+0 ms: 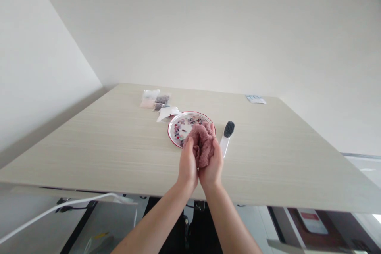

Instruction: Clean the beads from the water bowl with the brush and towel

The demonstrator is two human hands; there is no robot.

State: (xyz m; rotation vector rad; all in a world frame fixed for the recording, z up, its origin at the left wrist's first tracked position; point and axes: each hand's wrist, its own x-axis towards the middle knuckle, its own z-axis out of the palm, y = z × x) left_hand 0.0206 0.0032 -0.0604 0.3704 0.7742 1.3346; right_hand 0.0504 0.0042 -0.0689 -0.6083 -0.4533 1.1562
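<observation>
A crumpled dusty-pink cloth (203, 143) is bunched between my two hands above the near right side of a plate. My left hand (188, 162) cups it from the left, and my right hand (213, 162) cups it from the right, wrists close together. Behind the cloth, the round white plate (170, 131) with a red rim holds many small coloured beads (178, 129). Part of the plate is hidden by the cloth and hands. Just right of my right hand lies a brush (228, 133) with dark bristles and a white handle.
Clear bags, one pale (149, 99) and one with dark contents (161, 102), lie at the back left. A white packet (168, 113) touches the plate's rim area. A blue-and-white card or packet (255, 99) lies at the back right. A white cable (89, 198) runs below the table's front edge.
</observation>
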